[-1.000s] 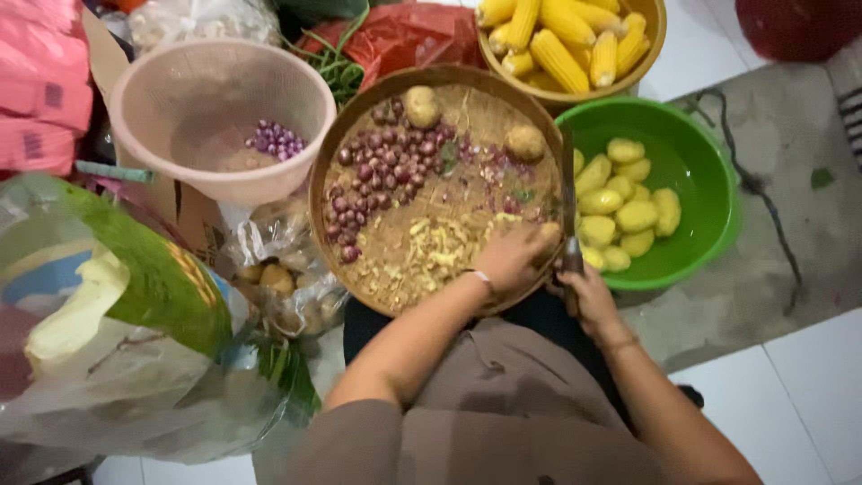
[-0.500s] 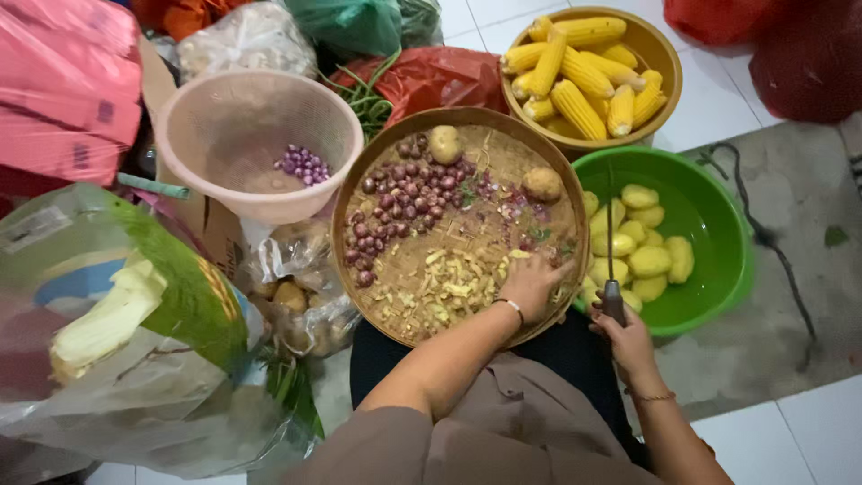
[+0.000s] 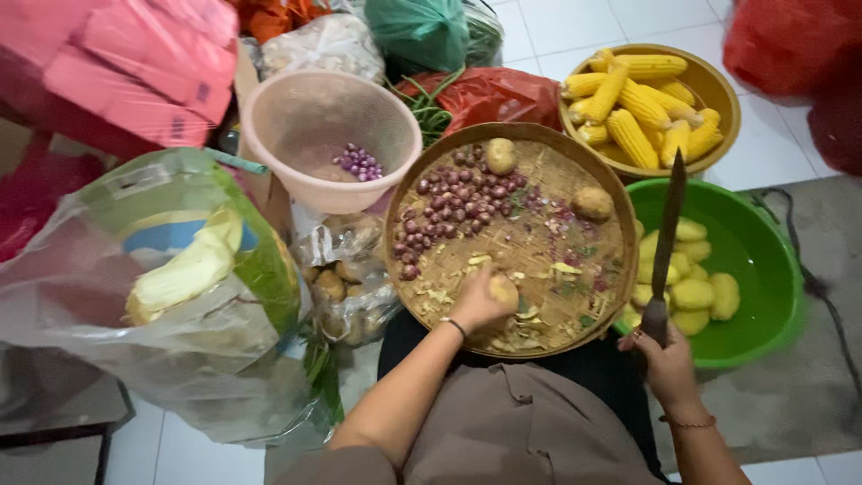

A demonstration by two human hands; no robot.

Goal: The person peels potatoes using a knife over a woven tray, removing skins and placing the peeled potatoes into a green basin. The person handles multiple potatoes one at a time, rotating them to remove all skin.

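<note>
View from above a seated person, items ordered by size. The clear plastic bag (image 3: 171, 305) at 9 o'clock holds pale husked cobs. The round woven tray (image 3: 449, 296) lies at centre on the person's lap; it carries a heap of small red shallots (image 3: 453, 205) toward 11 o'clock, two unpeeled potatoes (image 3: 500, 154) at 12 and 1 o'clock, and scattered peelings (image 3: 525, 323) along its 6 o'clock edge. The green basin (image 3: 763, 269) at 3 o'clock, just beside the tray, contains water and a cluster of yellow peeled potatoes (image 3: 696, 292). The pink colander (image 3: 314, 108) at 10 o'clock holds a few purple shallots. The brown bowl of corn cobs (image 3: 646, 103) stands at 1 o'clock on the tiled floor.

The left hand (image 3: 478, 304) is closed around a potato (image 3: 503, 289) at the tray's 6 o'clock edge, fingers curled over it. The right hand (image 3: 664, 355) at 4 o'clock is clamped on the handle of a long dark knife (image 3: 666, 224), blade pointing up toward 12 o'clock over the basin rim.

Progress, as judged: roughly a dozen potatoes lie peeled in the basin; one is in hand, and two remain unpeeled on the tray.
</note>
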